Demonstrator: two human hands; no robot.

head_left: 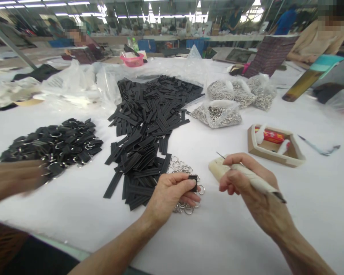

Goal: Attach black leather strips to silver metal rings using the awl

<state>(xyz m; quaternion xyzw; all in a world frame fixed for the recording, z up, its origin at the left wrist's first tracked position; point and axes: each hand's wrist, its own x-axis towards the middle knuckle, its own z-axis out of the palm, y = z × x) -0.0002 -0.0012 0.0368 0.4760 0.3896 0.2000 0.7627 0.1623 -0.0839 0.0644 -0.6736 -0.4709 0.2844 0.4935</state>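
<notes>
My left hand (172, 193) pinches a folded black strap piece (192, 183) between thumb and fingertips. Metal rings (186, 208) lie on the table beneath and around those fingers. My right hand (246, 187) is wrapped round a thin tool (256, 179) with a pale wrapped handle; its fine dark tip points up and left. Partly behind the right fingers sits a cream-coloured block (215, 168), whose material I cannot tell. Beside my left hand spreads a large heap of flat black strap pieces (143, 152).
At left, a co-worker's blurred hand (20, 175) reaches to a pile of black straps with rings (57, 143). Bags of metal rings (218, 114) stand behind. At right are a cardboard tray (278, 158) with glue tubes, a pen-like item (318, 147) and a tilted bottle (309, 78).
</notes>
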